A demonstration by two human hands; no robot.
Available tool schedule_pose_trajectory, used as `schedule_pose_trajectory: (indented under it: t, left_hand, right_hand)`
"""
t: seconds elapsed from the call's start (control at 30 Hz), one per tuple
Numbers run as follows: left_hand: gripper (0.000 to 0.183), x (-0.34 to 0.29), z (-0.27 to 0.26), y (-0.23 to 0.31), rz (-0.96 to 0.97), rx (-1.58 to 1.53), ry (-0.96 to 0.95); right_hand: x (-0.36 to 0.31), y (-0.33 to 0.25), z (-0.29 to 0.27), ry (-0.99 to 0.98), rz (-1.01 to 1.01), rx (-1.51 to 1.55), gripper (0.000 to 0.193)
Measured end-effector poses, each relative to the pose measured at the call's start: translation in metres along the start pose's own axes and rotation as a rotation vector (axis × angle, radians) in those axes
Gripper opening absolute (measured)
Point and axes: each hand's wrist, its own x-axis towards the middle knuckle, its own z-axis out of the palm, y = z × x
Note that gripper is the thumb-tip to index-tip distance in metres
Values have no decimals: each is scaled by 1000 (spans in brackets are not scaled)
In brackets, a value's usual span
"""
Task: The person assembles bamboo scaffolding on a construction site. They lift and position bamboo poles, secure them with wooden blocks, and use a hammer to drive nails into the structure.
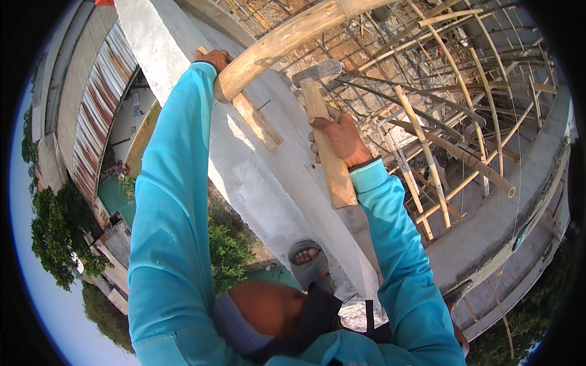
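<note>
My right hand [343, 137] is wrapped round the thick wooden handle of a hammer [322, 116]. Its grey metal head is up by the far end of the handle, above the concrete edge. Further left, my left hand [215, 59] is closed on the upper end of a short wooden batten [256, 121]. The batten passes beneath a thick round wooden pole [278, 50] and lies against the pale concrete beam. Beside the batten, a nail [264, 105] sticks out of the concrete. The pole's cut end is right next to my left hand.
A narrow concrete beam [268, 177] runs toward me, with my sandalled foot [310, 259] on it. To the right lies a lower area with rebar and bamboo scaffold poles [427, 155], bounded by a curved concrete ledge [470, 256]. On the left the beam drops off toward bushes [229, 256] and metal roofs [101, 104].
</note>
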Motion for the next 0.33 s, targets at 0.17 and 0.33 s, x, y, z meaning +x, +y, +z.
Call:
schedule_pose_trajectory:
  t: [0.17,0.33]
  left_hand:
    - [68,5,0,-3,4,-15,-9]
    - [72,7,-10,8,14,10,0]
  right_hand:
    - [-6,-51,-70,624,-728,207,47]
    - [22,13,19,598,-591,181,70]
